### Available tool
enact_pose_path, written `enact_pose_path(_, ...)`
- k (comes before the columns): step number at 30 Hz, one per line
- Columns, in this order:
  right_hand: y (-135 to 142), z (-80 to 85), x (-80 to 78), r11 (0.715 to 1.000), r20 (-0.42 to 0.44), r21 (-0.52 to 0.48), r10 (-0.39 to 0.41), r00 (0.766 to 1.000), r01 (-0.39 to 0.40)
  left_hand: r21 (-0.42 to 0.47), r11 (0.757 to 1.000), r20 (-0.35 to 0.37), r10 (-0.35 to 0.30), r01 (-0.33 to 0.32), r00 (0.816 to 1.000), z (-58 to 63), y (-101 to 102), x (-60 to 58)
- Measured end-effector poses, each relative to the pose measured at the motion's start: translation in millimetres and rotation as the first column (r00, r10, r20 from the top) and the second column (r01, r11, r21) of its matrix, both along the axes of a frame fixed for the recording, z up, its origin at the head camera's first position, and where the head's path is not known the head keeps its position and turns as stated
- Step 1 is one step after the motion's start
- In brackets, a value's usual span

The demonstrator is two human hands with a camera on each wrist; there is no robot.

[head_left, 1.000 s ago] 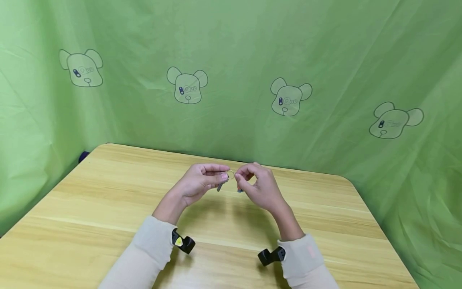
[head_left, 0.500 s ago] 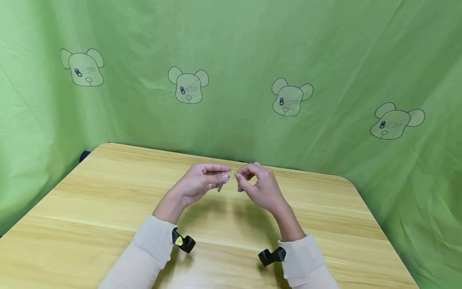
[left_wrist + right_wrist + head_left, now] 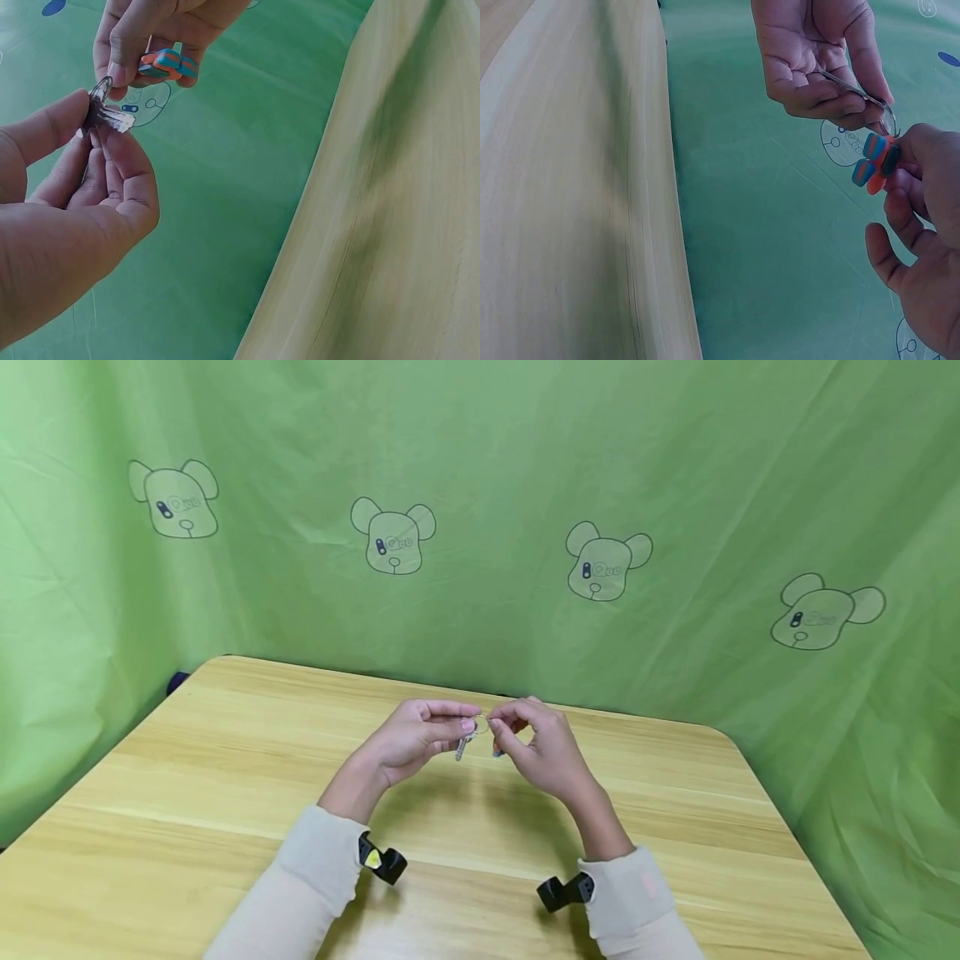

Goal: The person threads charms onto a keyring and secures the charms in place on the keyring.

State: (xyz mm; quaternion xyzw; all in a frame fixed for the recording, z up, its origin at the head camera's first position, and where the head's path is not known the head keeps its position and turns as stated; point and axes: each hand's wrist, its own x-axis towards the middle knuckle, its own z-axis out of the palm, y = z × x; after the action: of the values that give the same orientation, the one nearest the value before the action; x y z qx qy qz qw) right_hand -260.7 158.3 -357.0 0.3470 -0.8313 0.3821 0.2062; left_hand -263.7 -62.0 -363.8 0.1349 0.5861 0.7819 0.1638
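Above the table, the left hand pinches a silver key between thumb and fingers; in the head view its blade points down. The key is on a thin metal key ring, which spans the small gap between the two hands. With thumb and index finger, the right hand pinches the opposite side of that ring. Just below those fingertips dangles a small orange and blue charm, shape unclear. How the charm joins the ring is hidden by the right fingers. Whether the left hand holds more than one key I cannot tell.
The light wooden table lies beneath both hands, its far edge just beyond them. A green curtain printed with bear heads hangs behind and at both sides. Black wrist cameras stick out from both sleeves.
Both hands stay almost in place. The key below the left thumb has turned slightly and shows brighter and more upright. The charm under the right hand has shifted a little.
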Motion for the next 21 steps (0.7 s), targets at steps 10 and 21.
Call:
enact_pose_path(10, 1.1, 0.5, -0.1, 1.0, 0.003, -0.001, -0.004, 1.0, 0.004, -0.055, 0.997, -0.018, 0.049, -0.05, 0.999, -1.0, 1.5, -0.4)
enact_pose_path(21, 0.3, 3.5, 2.1, 1.0, 0.021, 0.003, -0.021, 1.0, 0.021, -0.13, 0.986, -0.14, 0.086, -0.105, 0.986, -3.2, 4.6, 0.5)
